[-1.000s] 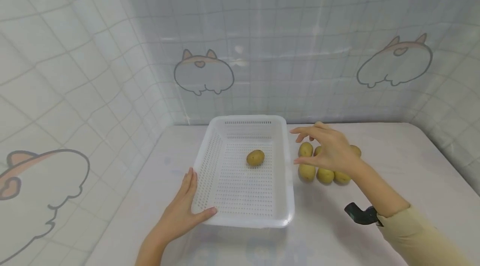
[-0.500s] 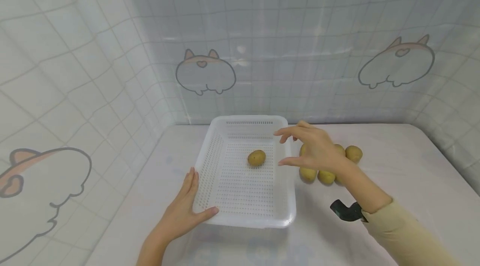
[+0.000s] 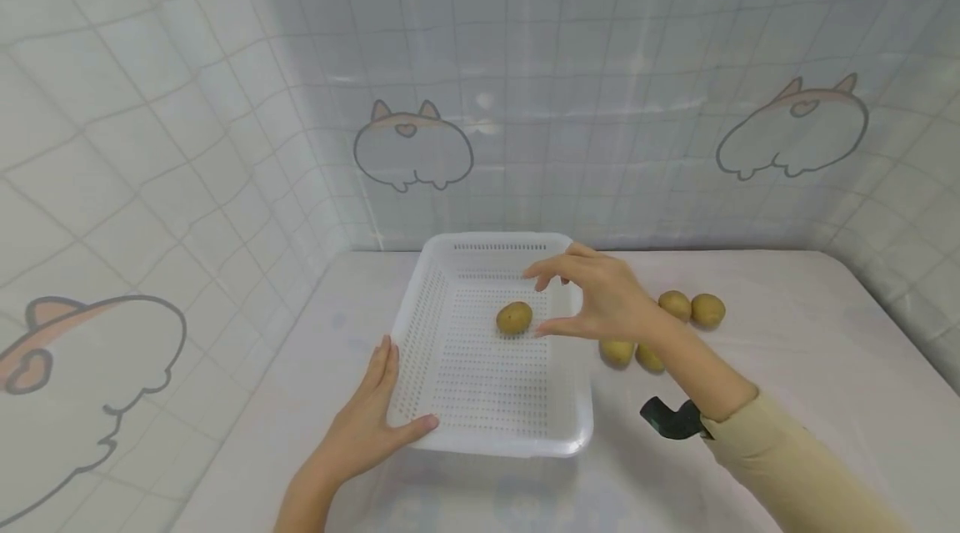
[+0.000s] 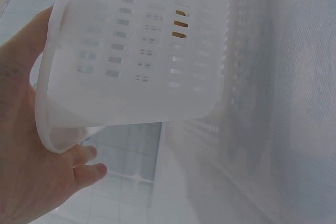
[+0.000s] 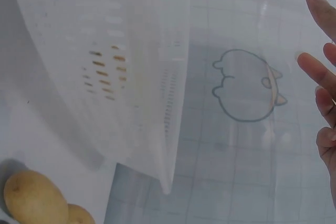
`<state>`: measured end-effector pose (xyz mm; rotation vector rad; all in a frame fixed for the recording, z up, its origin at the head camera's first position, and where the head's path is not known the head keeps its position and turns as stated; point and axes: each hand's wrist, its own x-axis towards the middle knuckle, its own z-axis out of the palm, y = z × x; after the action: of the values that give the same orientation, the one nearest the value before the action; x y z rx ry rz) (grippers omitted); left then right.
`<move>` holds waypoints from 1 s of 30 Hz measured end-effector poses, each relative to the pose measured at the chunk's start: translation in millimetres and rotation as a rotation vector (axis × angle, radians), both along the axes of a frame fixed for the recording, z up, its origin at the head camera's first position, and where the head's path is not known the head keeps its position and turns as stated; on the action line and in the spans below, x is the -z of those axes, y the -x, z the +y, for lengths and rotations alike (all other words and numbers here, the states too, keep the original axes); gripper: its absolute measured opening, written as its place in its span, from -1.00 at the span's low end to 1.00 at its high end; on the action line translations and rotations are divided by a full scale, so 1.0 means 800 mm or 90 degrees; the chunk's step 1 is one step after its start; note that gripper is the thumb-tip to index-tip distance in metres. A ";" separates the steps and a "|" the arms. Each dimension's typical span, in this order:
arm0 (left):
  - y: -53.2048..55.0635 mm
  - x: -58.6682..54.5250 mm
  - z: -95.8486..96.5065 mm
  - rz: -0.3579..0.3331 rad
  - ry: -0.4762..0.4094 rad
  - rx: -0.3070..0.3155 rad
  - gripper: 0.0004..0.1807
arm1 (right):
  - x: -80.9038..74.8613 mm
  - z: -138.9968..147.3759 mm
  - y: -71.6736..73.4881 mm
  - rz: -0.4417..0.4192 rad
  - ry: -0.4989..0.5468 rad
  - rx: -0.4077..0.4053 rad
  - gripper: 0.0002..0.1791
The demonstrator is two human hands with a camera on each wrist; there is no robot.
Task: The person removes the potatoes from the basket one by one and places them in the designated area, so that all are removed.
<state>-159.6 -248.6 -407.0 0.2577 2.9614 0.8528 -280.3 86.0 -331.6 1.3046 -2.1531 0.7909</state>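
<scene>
A white perforated plastic basket (image 3: pixel 491 399) stands on the table with one potato (image 3: pixel 514 318) inside. My left hand (image 3: pixel 363 424) holds its near left corner, thumb over the near rim and fingers along the left side. In the left wrist view, that hand (image 4: pixel 31 124) wraps the corner beside the slotted wall. My right hand (image 3: pixel 600 299) hovers over the basket's right side, thumb and fingers spread apart with nothing between them. The right wrist view catches only some of that hand's fingers (image 5: pixel 315 72) at its right edge. Through the slots the potato shows brown.
To the right of the basket several more potatoes (image 3: pixel 707 311) lie on the white table (image 3: pixel 787 399), partly hidden by the right forearm. A dark strap piece (image 3: pixel 675 418) juts from the right cuff. Tile-patterned sheeting (image 3: pixel 592 141) rises behind and at both sides.
My right hand has moved left from above the loose potatoes to over the basket's right side, its fingers still spread. The left hand and the potato in the basket stay put.
</scene>
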 end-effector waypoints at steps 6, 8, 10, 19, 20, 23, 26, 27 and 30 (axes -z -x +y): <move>0.001 0.001 -0.001 0.001 0.003 0.002 0.25 | -0.004 -0.021 0.001 0.016 0.005 -0.026 -0.29; 0.001 0.001 -0.001 0.003 0.002 0.002 0.25 | -0.005 -0.028 0.001 0.018 0.007 -0.033 -0.30; 0.001 0.001 -0.001 0.004 0.003 0.002 0.25 | -0.007 -0.034 0.001 0.018 0.009 -0.042 -0.30; 0.002 -0.002 -0.002 0.003 -0.001 0.003 0.25 | -0.017 -0.063 0.002 0.021 0.029 -0.063 -0.31; 0.002 -0.002 -0.002 0.001 -0.002 0.004 0.25 | -0.018 -0.066 0.002 0.021 0.031 -0.067 -0.31; 0.001 -0.003 -0.003 -0.006 -0.004 0.001 0.26 | -0.020 -0.073 0.002 0.022 0.040 -0.077 -0.32; 0.001 -0.002 -0.003 -0.008 -0.005 -0.002 0.27 | -0.021 -0.081 0.002 0.016 0.043 -0.078 -0.33; 0.002 -0.002 -0.003 -0.008 -0.005 -0.003 0.27 | -0.021 -0.084 0.003 0.012 0.043 -0.076 -0.34; 0.003 -0.001 -0.002 -0.011 -0.003 -0.003 0.27 | -0.021 -0.090 0.004 -0.003 0.037 -0.068 -0.34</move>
<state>-161.7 -250.6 -406.1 0.2419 2.9466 0.8579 -283.3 14.0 -314.7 1.3980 -2.0629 0.8937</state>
